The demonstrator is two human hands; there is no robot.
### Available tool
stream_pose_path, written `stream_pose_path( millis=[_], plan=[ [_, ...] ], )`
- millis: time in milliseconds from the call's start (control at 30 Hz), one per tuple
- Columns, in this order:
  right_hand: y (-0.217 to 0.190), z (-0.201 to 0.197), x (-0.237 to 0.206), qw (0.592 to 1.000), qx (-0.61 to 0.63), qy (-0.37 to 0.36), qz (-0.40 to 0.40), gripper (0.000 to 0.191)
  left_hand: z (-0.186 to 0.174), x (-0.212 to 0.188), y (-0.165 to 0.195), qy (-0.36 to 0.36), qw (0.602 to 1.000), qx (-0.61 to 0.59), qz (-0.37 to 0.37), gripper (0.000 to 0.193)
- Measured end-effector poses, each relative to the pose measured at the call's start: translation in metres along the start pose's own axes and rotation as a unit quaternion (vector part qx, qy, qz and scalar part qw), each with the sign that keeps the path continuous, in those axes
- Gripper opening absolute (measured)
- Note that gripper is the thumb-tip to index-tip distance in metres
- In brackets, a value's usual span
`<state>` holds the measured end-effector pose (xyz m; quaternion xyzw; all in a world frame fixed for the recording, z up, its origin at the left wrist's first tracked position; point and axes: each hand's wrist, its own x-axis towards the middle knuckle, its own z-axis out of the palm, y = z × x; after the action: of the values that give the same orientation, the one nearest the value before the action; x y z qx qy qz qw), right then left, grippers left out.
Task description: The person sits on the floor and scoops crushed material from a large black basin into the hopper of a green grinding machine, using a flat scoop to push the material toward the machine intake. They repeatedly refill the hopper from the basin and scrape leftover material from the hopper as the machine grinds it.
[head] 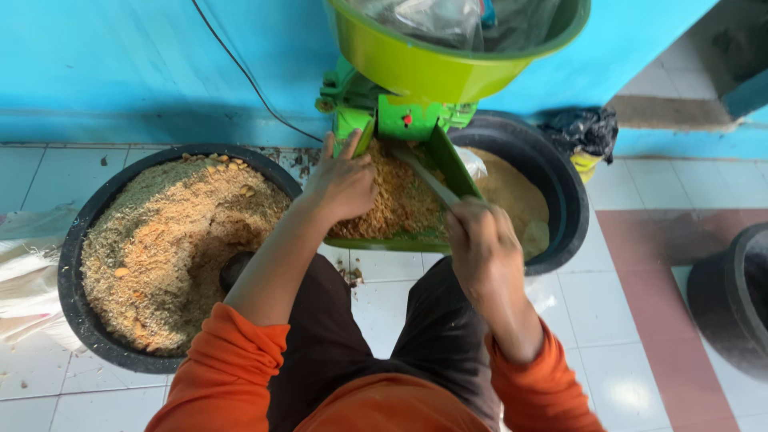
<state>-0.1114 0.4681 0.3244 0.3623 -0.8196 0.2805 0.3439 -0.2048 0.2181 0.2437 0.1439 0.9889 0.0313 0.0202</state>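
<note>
On the tiled floor [608, 320] a black tub [88, 320] of coarse meal sits left of a green grinding machine [416, 96]. Its green chute [448, 164] holds ground meal [396, 204]. The left hand [340, 186] presses flat and released on the meal; the right hand [478, 244] is clenched around a stick [428, 180] poking into it.

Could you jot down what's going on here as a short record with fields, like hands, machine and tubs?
Left hand: palm down on the coarse brown meal in the green chute
Right hand: gripping a thin stick that pokes into the chute
Machine: green grinder with a lime hopper
Left tub: black, heaped with tan meal
Tub under chute: black, holds finer meal
Floor: white and red tiles
</note>
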Motion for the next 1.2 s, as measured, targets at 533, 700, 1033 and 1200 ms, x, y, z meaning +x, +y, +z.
stream_pose_path(
  millis=[533,700,1033,1200],
  plan=[
    [-0.001,0.008,-0.007,0.999,-0.02,-0.034,0.012,0.022,-0.025,-0.016,0.011,-0.029,0.995,-0.088,-0.031,0.043],
    [0.007,0.011,-0.018,0.999,-0.032,0.017,0.018,0.021,-0.019,-0.021,0.009,-0.002,0.995,-0.094,-0.026,0.037],
    [0.016,0.001,-0.002,0.999,-0.033,0.017,0.038,0.02,0.002,-0.028,0.005,0.038,0.994,-0.103,-0.03,0.041],
    [0.011,-0.098,-0.015,0.993,-0.05,-0.037,0.1,0.021,-0.006,-0.038,0.011,0.038,0.996,-0.083,0.023,0.062]
  ],
)
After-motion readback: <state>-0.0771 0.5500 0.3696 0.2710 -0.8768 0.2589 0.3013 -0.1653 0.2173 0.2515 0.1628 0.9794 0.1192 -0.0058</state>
